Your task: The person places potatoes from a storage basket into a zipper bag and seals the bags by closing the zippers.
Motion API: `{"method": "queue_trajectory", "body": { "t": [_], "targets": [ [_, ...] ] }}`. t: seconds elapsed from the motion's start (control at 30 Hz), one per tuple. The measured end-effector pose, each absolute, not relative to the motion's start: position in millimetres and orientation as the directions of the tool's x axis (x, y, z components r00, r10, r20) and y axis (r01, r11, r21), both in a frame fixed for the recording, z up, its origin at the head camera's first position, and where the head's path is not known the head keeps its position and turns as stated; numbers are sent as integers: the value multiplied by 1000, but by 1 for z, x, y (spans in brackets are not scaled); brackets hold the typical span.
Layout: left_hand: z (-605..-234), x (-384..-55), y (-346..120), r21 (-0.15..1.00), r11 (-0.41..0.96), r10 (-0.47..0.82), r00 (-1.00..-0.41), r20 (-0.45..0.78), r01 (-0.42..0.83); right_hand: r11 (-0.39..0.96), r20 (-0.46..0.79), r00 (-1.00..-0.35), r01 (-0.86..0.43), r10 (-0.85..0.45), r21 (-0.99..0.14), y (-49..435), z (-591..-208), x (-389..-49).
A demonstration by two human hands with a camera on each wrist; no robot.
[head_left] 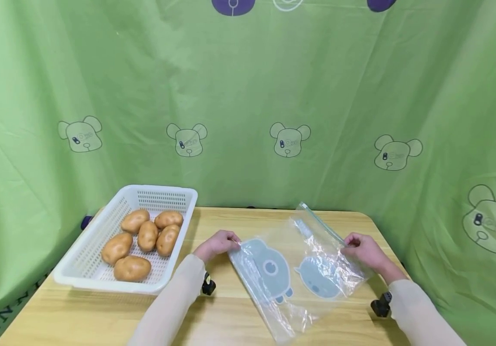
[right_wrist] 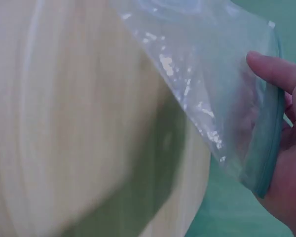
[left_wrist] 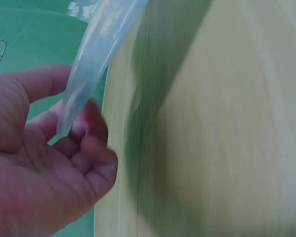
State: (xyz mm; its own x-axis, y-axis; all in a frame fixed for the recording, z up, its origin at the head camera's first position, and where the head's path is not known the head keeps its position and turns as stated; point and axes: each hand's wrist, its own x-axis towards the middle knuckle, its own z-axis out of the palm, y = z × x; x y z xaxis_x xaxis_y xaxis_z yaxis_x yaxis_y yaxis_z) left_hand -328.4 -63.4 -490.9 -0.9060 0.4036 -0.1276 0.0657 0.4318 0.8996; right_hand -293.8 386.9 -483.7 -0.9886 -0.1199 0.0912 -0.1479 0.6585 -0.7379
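One clear plastic bag (head_left: 293, 271) between both hands (head_left: 219, 244) (head_left: 364, 251), in their grasp at opposite sides

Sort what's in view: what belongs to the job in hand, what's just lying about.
In the job:
- clear printed bag
- left hand and right hand, both gripping it

Apparently just lying by, untouched:
- white basket
- six potatoes inside it

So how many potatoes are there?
6 potatoes, all in the white basket: one back left, one back right, one in the centre, one at the right, one at the left, one nearest the camera. None seems hidden.
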Motion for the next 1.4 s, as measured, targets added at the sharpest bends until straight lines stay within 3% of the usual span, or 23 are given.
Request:
{"method": "queue_trajectory", "body": {
  "t": [0.17, 0.43, 0.63, 1.03, 1.4],
  "targets": [
    [-492, -325, -67, 901, 418, 459, -883, -99, 117, 646, 174, -971, -238, -162, -726, 379, -470, -296],
    [-486, -314, -70, 882, 442, 562, -817, -131, 162, 824, 280, -942, -303, -184, -479, 360, -440, -301],
    [-482, -309, -67, 870, 461, 608, -777, -164, 177, 830, 377, -914, -323, -149, -455, 348, -424, -308],
    [-472, -321, -45, 924, 378, 503, -851, -153, 57, 741, 385, -912, -356, -142, -570, 325, -413, -313],
    [-436, -339, -19, 998, 49, 304, -951, -46, -32, 636, 355, -914, -393, -194, -664, 303, -400, -315]
  ]
}}
